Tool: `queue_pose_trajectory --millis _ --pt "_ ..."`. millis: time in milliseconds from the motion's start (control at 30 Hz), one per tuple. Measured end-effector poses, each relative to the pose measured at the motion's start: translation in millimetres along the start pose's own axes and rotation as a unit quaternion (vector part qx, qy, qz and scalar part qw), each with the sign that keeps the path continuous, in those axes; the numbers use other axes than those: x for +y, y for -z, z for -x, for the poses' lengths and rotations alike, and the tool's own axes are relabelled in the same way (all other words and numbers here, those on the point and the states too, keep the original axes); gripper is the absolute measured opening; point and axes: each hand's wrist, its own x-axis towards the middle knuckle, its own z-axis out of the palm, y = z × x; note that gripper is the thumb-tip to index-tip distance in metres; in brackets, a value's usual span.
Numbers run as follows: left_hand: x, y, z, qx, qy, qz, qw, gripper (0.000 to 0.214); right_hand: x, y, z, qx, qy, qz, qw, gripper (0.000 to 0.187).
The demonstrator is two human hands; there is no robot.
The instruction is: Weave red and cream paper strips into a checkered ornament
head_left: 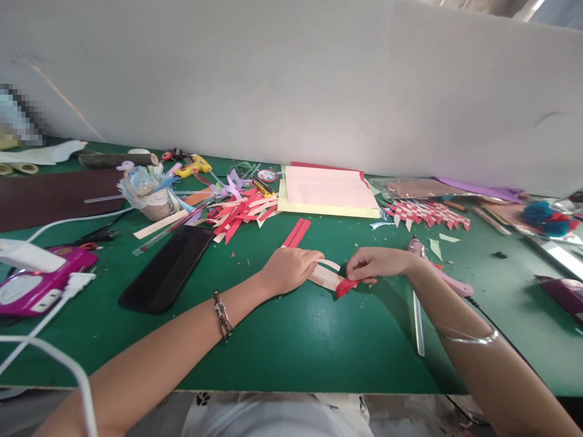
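L hand (291, 269) curled, pressing pale strips (327, 276); R hand (371, 264) pinching red strip (346, 287)

Pixelated beyond reading, a patch (18, 115) at the left edge. Cropped by that same edge, a purple device (31, 285). Curled out of sight around cream paper strips (327, 277), fingertips of the left hand (291, 270); buried under the fingers of the right hand (378, 264), one end of a red strip (346, 286). Cut short at the right edge, a maroon case (565, 294). Too small to read, a round dial (267, 175) among the scraps.
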Motion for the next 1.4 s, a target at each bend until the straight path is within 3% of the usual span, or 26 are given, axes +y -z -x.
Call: queue_pose_trajectory --millis 400,800,967,1100,1200,1300,1400 --pt "-0.9 -0.7 0.0 -0.001 -0.002 0.001 1.0 0.027 -0.7 0.1 -6.5 0.017 -0.019 0.015 1.0 0.027" --pt "-2.2 -1.5 0.5 -0.005 0.0 0.004 1.0 0.026 -13.3 -15.2 -7.8 0.114 -0.011 0.016 0.993 0.023" --pt "-1.8 0.2 0.2 -0.016 0.002 0.011 1.0 0.026 -15.6 -24.6 -7.4 0.103 -0.013 0.009 0.995 0.031" --pt "-1.1 1.1 -0.5 -0.022 0.008 0.021 1.0 0.026 -18.6 -28.5 -9.0 0.154 -0.017 0.054 0.986 0.031" --pt "-1.2 1.7 -0.6 -0.026 0.01 0.034 0.999 0.026 -20.4 -31.7 -10.2 0.144 -0.017 0.055 0.988 0.031" --pt "-2.2 3.6 0.0 -0.029 0.016 0.06 0.998 0.025 -21.4 -35.8 -10.5 0.174 -0.029 0.063 0.982 0.031" --pt "-2.5 7.6 0.7 -0.038 0.037 0.138 0.989 0.023 -20.8 -39.5 -9.7 0.192 -0.018 0.074 0.978 0.028"
